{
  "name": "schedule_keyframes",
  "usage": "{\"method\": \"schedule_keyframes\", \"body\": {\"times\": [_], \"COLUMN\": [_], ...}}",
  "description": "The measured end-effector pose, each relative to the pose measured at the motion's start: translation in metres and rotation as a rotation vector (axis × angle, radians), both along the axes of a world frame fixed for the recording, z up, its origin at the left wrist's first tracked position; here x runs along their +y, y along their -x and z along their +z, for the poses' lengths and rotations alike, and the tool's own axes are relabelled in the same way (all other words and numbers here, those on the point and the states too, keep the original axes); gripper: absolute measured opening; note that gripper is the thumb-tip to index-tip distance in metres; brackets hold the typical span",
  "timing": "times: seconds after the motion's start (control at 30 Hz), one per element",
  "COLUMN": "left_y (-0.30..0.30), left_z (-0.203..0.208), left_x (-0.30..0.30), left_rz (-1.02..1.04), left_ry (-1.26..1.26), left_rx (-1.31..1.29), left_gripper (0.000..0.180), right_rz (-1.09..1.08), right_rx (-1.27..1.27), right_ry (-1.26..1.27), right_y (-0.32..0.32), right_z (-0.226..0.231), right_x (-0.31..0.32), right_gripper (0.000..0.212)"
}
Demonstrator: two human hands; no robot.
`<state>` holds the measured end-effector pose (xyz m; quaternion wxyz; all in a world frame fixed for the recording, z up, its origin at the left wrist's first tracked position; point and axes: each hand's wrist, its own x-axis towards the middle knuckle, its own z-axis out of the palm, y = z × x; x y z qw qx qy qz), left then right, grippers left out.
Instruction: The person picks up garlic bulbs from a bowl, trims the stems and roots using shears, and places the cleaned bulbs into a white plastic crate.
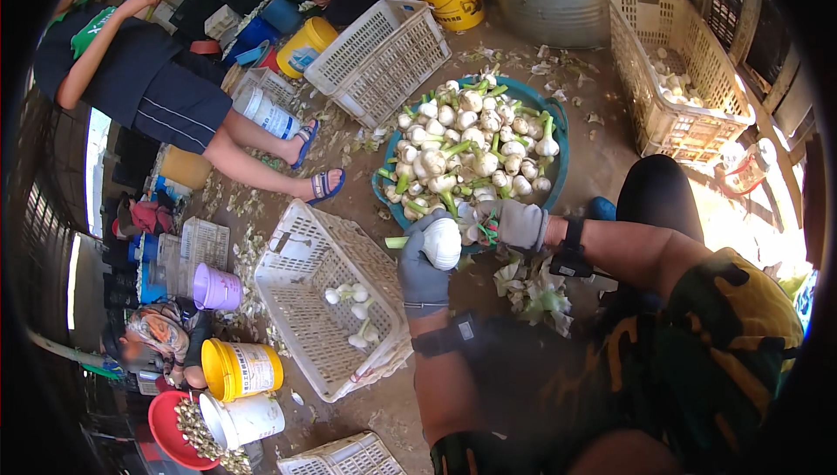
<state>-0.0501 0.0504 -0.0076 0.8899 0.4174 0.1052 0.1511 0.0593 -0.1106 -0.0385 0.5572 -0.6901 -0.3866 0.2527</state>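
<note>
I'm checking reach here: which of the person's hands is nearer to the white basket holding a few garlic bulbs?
Left. The left hand holds a garlic bulb just right of the white basket; the right hand is farther right, by the teal basin.

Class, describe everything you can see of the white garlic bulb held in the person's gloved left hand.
The white garlic bulb is round and plump with smooth, pale skin and a short green stalk sticking out to its left. It lies sideways in the grey-gloved left hand, whose fingers wrap around it from below. The grey-gloved right hand is close beside it on the right; whether it touches the bulb cannot be told. The bulb sits just in front of the teal round basin heaped with similar bulbs.
</note>
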Motion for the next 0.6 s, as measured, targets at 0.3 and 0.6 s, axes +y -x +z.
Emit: {"method": "schedule_keyframes", "body": {"times": [0.3, 0.6], "left_y": [0.023, 0.007], "left_z": [0.035, 0.006], "left_x": [0.053, 0.053], "left_rz": [0.668, 0.472], "left_ry": [0.227, 0.219], "left_rx": [-0.246, 0.055], "left_gripper": [0.049, 0.043], "right_rz": [-0.107, -0.296], "right_rx": [-0.420, -0.939], "right_ry": [0.253, 0.773], "right_y": [-0.011, -0.141], "right_z": [-0.016, -0.046], "right_x": [0.036, 0.099], "right_gripper": [0.035, 0.052]}}
